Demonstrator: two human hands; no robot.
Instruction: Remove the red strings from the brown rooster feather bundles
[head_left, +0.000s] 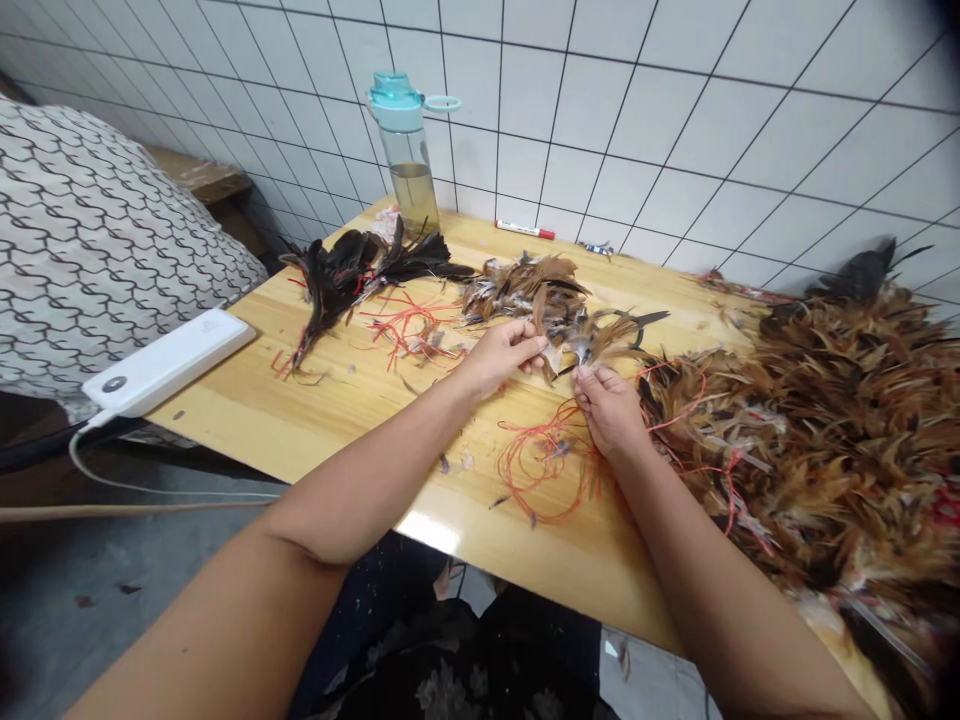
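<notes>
1. Left hand (504, 357) pinches a pale feather (553, 359) at its three o'clock.
2. Right hand (611, 405) grips a feather tuft (609, 340) at its twelve o'clock.
3. Orange string (541, 441) lies at the right hand's eight o'clock.

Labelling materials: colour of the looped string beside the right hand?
The looped string is orange-red; best seen in the head view.

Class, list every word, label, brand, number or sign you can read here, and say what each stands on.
None can be read.
Marker: marks too small to read.
Blue-and-white item by the wall: too blurred.
White device: dark oval, no legible digits.
</notes>
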